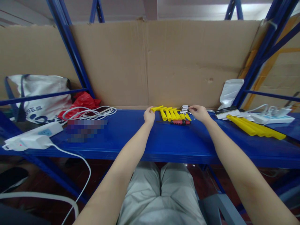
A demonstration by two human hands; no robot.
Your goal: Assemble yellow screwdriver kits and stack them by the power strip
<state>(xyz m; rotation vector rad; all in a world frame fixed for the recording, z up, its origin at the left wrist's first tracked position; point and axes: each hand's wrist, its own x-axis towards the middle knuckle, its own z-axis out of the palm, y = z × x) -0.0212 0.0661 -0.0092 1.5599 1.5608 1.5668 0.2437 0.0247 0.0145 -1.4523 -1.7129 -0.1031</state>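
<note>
My left hand [149,115] is closed around the end of a yellow plastic piece [156,108] at the far side of the blue shelf. Beside it lies a row of similar yellow tapered pieces [169,114], side by side. A screwdriver [180,122] with a red and black handle rests just in front of them, its shaft pointing left. My right hand [199,113] has its fingertips pinched together next to a small stack of white and dark parts [185,109]. What the right fingers hold, if anything, is too small to make out.
At right, long yellow pieces [255,126] lie by a black and white box [227,112] and a white power strip [272,118]. Leftward are another power strip [35,136], coiled white cable [98,113], a red plastic bag [83,102] and a cloth bag [44,97]. Cardboard [112,65] walls the back.
</note>
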